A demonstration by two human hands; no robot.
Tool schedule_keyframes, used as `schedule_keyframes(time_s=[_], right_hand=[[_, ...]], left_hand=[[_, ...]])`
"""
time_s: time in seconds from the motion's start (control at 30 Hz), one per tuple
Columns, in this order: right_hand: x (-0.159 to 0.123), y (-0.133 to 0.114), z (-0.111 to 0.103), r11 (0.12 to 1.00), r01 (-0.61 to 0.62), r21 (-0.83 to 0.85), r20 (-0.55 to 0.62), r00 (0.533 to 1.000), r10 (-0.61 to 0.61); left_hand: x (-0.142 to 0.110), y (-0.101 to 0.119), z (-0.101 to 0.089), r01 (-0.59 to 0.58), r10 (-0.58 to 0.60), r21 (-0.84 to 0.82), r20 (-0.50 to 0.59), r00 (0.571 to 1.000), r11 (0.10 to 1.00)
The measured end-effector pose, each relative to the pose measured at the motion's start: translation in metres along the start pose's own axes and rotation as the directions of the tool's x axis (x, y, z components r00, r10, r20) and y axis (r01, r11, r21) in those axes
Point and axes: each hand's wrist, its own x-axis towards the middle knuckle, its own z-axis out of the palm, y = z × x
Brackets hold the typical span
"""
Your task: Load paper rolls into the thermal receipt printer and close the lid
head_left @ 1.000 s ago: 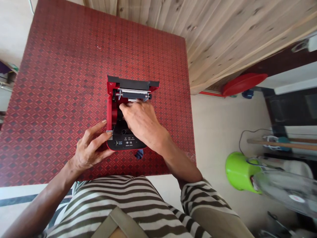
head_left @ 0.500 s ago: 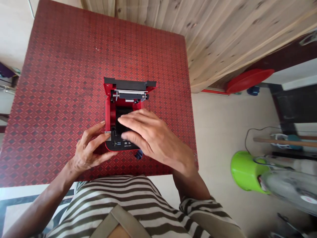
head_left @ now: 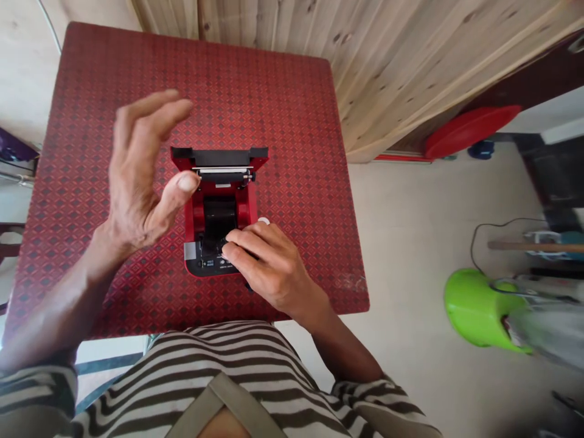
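A small red and black printer (head_left: 210,265), of the label or receipt kind, sits on the table with its lid (head_left: 221,157) raised at the back. Its dark inner bay shows between red side walls; I see no paper roll in it. My left hand (head_left: 141,173) is lifted off to the left of the lid, fingers spread and holding nothing, the thumb overlapping the lid's left side in view. My right hand (head_left: 269,261) grips the front right of the printer, fingertips bent over the bay's front edge. A white rounded piece (head_left: 263,220) peeks out behind its knuckles.
The table (head_left: 292,121) has a red diamond-patterned cover. Wood panelling (head_left: 283,30) runs along its far side. To the right on the floor stand a green bucket (head_left: 474,307) and a red round basin (head_left: 469,131).
My left hand has let go of the printer's left front corner and risen up and away, opening. My right hand has shifted from hovering over the bay to its front right edge.
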Motion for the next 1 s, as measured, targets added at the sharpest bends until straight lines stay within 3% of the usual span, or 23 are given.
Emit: schedule_keyframes(time_s=[0.07,0.13,0.43,0.67,0.83,1.0], right_hand=[[-0.001,-0.002,-0.001,0.998,0.033,-0.051,-0.042,0.999,-0.035],[-0.003,-0.004,-0.003,0.995,0.058,-0.077,-0.075,0.995,-0.063],[-0.012,-0.008,-0.001,0.982,0.113,-0.149,-0.15,0.979,-0.135],[-0.017,-0.007,0.002,0.992,0.055,-0.11,-0.133,0.989,-0.069],[-0.019,0.0,0.0,0.999,0.023,-0.023,-0.241,0.97,-0.027],[-0.025,0.026,-0.003,0.977,-0.168,0.128,-0.335,0.92,0.202]], left_hand=[[0.009,0.005,0.004,-0.131,0.131,-0.008,0.084,0.988,0.991],[0.005,0.007,0.006,-0.191,0.193,-0.034,0.11,0.975,0.981],[-0.06,0.001,0.012,-0.401,0.398,-0.026,0.196,0.896,0.916],[-0.07,-0.004,0.019,-0.461,0.447,0.023,0.204,0.871,0.887],[-0.071,-0.004,0.02,-0.469,0.448,0.065,0.204,0.87,0.881],[-0.07,-0.005,0.021,-0.472,0.447,0.083,0.216,0.868,0.878]])
